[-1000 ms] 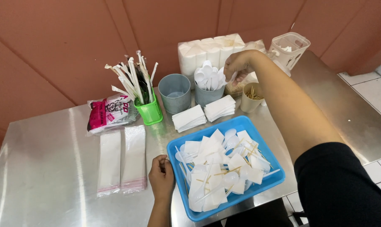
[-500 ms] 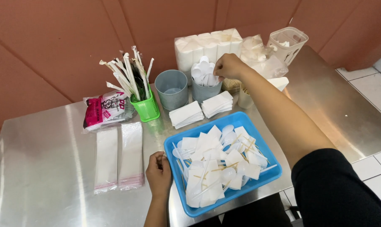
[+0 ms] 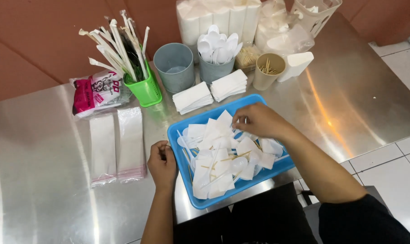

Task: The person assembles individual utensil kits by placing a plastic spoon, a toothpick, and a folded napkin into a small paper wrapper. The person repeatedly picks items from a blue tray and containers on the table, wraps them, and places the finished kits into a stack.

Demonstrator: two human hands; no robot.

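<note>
We see right hand (image 3: 254, 119) over blue tray (image 3: 180, 135) on steel surface (image 3: 42, 190), fingers pinching white napkin (image 3: 221, 124) in pile; left hand (image 3: 162, 162) curled shut at tray's left rim, contents unclear

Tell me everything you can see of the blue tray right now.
The blue tray is a shallow rectangular bin, plastic by its look, lying slightly skewed near the front edge of the steel table. It is heaped with folded white napkins, clear plastic spoons and toothpicks. The right hand reaches into its far side; the left hand rests against its left rim.
</note>
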